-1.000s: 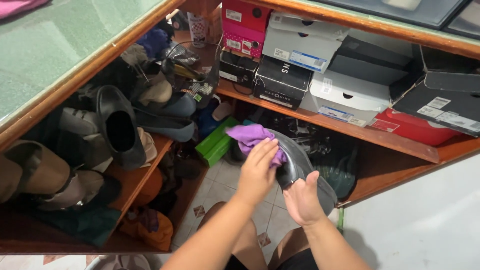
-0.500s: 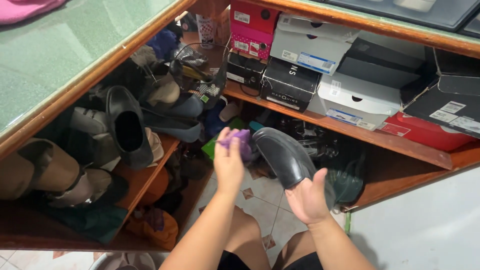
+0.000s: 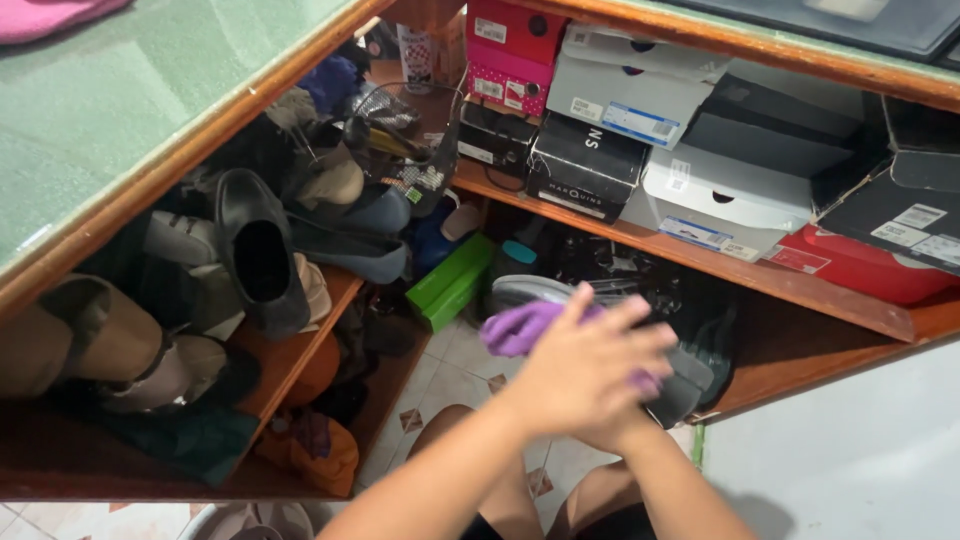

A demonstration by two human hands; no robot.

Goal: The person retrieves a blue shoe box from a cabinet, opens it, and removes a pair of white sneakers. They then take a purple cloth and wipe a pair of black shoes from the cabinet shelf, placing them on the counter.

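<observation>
- Head view: nearest are the bare knees (image 3: 470, 450) of the person, over a tiled floor (image 3: 450, 365).
- Just above the knees, the left hand (image 3: 585, 370) is laid flat, fingers spread, over a purple cloth (image 3: 520, 325) that is pressed onto a dark shoe (image 3: 690, 385).
- The right hand is almost wholly hidden under the left; it appears to support the shoe from below, but its grip cannot be told.
- The shoe is held in the air in front of the lower shelf, sole edge (image 3: 530, 290) turned upward to the left of the hands.
- The shoe is judged light and fairly stiff with a smooth, possibly slippery upper; it is best taken around the heel or through the opening. The cloth is soft and limp and can be bunched anywhere.
- Beyond the hands to the left, a green box (image 3: 450, 280) is seen on the floor.
- Left of the hands, a wooden shelf (image 3: 300, 340) is crowded with loose shoes, among them a black shoe (image 3: 260, 255) shown opening-up.
- Farthest, above the hands, an upper shelf (image 3: 700, 262) carries stacked shoe boxes: red and pink (image 3: 505, 50), black (image 3: 585, 160), white (image 3: 725, 200), all closed, their contents unseen.
</observation>
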